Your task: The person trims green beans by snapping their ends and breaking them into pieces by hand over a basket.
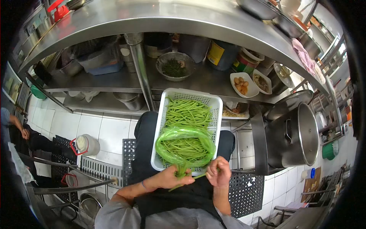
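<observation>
A white plastic basket (218, 126) rests across my lap. Green beans (188, 114) lie loose in its far half, roughly lined up crosswise. A green plastic bag (162, 152) sits in the near half, its mouth spread around more green beans. At the basket's near edge my left hand (173, 178) is closed around a small bunch of green beans. One bean reaches from it toward my right hand (218, 171), whose fingers are pinched together at the bean's end. The fingertips partly hide that end.
Ahead stands a steel table (183, 28) with a lower shelf holding a bowl of dark greens (174, 68) and a white dish of brown pieces (242, 84). A large steel pot (291, 133) stands to the right. At left are a white bucket (91, 145) and another person's hand (25, 133).
</observation>
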A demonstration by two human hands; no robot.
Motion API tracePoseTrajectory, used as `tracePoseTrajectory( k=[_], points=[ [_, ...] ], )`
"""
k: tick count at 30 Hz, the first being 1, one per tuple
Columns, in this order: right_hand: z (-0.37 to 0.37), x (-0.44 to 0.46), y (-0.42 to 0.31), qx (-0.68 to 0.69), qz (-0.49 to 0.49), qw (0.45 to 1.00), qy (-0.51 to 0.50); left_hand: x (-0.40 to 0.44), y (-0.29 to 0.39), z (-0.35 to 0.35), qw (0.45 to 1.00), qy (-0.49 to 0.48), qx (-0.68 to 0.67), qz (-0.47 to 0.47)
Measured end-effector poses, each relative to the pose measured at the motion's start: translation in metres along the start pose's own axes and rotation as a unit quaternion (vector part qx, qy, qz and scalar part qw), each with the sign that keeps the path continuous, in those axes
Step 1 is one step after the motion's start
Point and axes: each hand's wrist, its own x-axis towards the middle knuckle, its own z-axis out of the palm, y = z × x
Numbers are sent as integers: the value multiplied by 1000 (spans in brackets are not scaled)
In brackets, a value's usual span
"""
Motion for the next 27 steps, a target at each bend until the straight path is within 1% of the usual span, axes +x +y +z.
tracePoseTrajectory(
  k=[3,4,7,8,9,10,11,12,13,14,15,17,18,20,23,24,25,27],
  points=[
    [-14,-4,-10,122,41,991,-44,-1,-3,-12,982,-43,-183,-6],
    [-16,-5,-9,116,38,991,-47,-1,-1,-12,979,-24,-204,1],
    [-15,-10,-9,26,15,999,-18,-8,19,-17,986,68,-149,32],
    [-14,-12,-8,32,17,999,-18,-9,26,-21,981,141,-130,37],
    [-11,-13,-8,38,17,999,-16,-9,34,-30,976,175,-79,107],
    [-9,-14,-8,43,18,999,-15,-9,50,-36,963,219,-13,157],
    [-9,-15,-8,39,27,999,-14,0,70,-35,932,254,40,255],
    [-10,-16,-7,35,37,999,-15,6,83,-45,886,288,182,315],
    [-10,-17,-6,30,46,998,-16,14,103,-42,854,316,227,345],
    [-8,-19,-4,22,53,998,-10,22,125,-43,812,316,319,372],
    [-7,-21,-3,9,53,998,-11,39,136,-44,782,316,353,406],
    [-3,-23,2,-16,54,998,-14,66,152,-56,770,234,504,313],
    [6,-25,4,0,45,999,-2,76,142,-62,749,216,537,322],
    [9,-30,7,-16,50,999,5,98,125,-75,700,179,601,342],
    [4,-37,9,-27,56,998,25,82,129,-70,745,172,569,301],
    [0,-39,10,-31,60,997,40,78,123,-72,708,196,582,347],
    [-4,-38,9,-38,64,996,50,71,124,-70,726,191,572,332],
    [-8,-37,7,-11,69,995,76,51,128,-58,759,182,549,298]
  ],
)
